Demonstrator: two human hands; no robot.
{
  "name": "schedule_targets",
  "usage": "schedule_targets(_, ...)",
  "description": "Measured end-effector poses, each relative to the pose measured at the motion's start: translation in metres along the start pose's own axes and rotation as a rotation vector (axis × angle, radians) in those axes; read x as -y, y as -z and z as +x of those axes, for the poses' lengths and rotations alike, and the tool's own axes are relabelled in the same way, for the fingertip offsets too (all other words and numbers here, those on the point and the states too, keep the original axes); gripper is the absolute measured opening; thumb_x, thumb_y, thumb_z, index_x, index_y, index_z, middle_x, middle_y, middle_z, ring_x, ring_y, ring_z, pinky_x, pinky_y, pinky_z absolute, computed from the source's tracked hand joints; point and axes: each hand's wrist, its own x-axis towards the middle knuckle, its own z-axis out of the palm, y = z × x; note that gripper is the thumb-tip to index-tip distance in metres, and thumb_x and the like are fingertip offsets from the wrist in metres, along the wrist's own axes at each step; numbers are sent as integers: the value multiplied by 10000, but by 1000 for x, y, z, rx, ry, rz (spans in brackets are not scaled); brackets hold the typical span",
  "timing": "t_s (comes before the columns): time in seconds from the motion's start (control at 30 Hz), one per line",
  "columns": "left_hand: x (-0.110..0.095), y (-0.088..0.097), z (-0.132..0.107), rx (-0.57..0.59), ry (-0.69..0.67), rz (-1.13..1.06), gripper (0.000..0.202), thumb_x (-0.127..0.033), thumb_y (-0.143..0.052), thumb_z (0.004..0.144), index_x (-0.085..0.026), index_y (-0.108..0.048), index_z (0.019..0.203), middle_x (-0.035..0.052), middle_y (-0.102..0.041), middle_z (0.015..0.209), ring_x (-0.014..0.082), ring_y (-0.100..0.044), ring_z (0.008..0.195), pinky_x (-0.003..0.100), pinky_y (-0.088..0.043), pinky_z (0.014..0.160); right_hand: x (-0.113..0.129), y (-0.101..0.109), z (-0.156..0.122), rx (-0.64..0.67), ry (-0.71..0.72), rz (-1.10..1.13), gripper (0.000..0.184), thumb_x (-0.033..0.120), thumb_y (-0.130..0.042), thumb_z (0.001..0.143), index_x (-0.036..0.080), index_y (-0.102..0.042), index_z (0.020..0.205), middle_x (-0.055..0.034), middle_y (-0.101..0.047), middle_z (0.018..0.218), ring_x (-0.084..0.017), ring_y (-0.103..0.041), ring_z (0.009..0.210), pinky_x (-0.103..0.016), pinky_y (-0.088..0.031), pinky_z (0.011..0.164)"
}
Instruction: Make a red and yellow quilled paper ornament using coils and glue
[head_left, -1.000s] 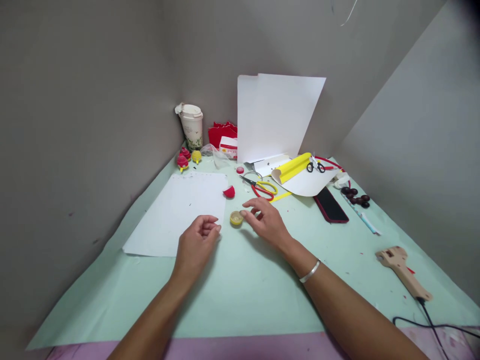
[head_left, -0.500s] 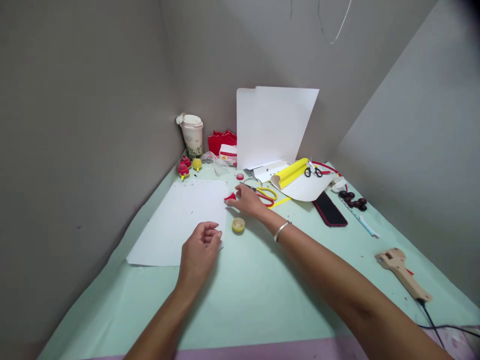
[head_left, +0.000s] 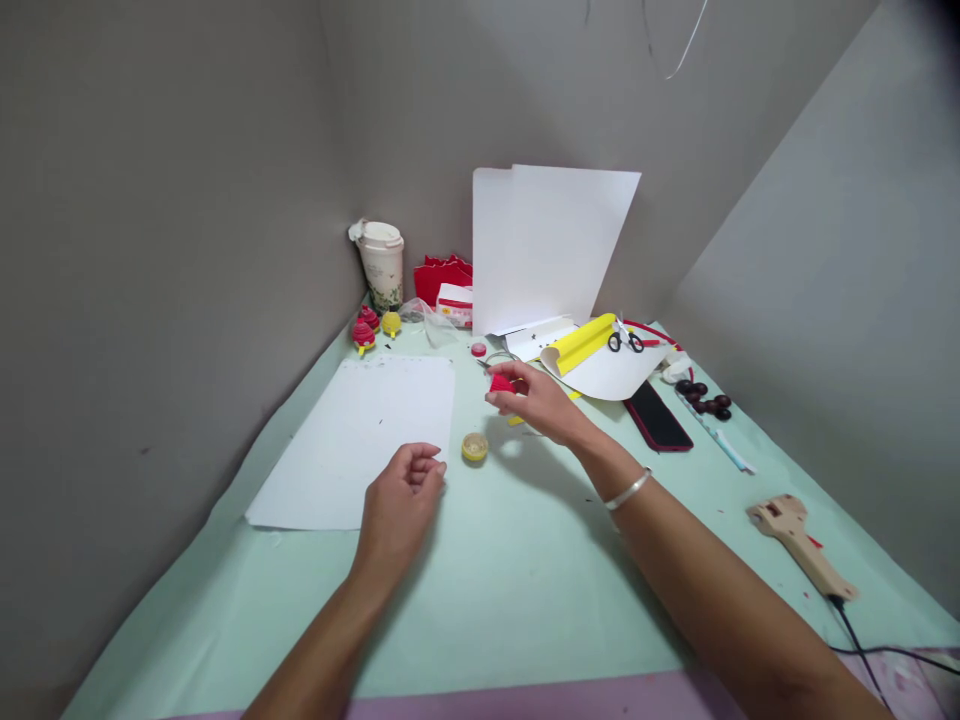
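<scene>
R hand [head_left: 541, 402] pinching red piece [head_left: 501, 383], prob paper, above yellow cap [head_left: 474, 447]

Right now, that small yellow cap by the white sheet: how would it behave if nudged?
The yellow cap looks small, so probably light and easy to slide on the smooth green mat. It lies flat, open side up, so tipping seems unlikely; on edge it might roll, being round.

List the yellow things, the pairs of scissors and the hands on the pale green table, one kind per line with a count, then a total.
Yellow things: 3, namely the small round yellow cap, the rolled yellow paper sheet and the little yellow paper ornament
Scissors: 1 clearly seen, the small black-handled scissors
Hands: 2, left hand and right hand, which pinches a small red paper piece
Total: 6
</scene>
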Motion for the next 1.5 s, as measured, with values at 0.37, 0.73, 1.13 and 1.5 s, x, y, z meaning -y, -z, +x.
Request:
schedule_targets(0.37, 1, 0, 1, 5, -6, 14, 263, -408, -599, 798, -238, -612, 999, 18, -649, 898, 195, -641, 812, 338, -513, 779, 16, -3, -25, 88, 168, -390, 268, 265, -670, 765, 201, -596, 1015, -35, -644, 991, -185, -586, 879, -335, -479, 764)
schedule_targets(0.73, 1, -2, 1, 10, -5, 39, 255, -392, -592, 795, -229, -613, 991, 19, -662, 892, 197, -651, 802, 334, -499, 774, 4, -14, -29, 160, 275, -405, 413, 180, -655, 786, 170, -579, 1192, -90, -640, 1145, -199, -610, 1011, -362, -495, 904)
schedule_targets(1.13, -4, -2, -1, 22, 15, 57, 226, -368, -576, 801, -230, -604, 979, 19, -653, 886, 196, -636, 809, 329, -483, 777, -8, -23, -30, 158, 341, -399, 395, 122, -663, 778, 179, -601, 1164, -80, -651, 1091, -198, -607, 990, -359, -502, 880)
schedule_targets(1.5, -8, -2, -3, 16, -4, 65, 211, -365, -576, 805, -226, -613, 959, 20, -665, 866, 198, -649, 797, 319, -487, 749, -6, -24, -31, 164, 273, -396, 379, 176, -694, 781, 173, -610, 1150, -84, -638, 1086, -208, -598, 999, -369, -490, 886)
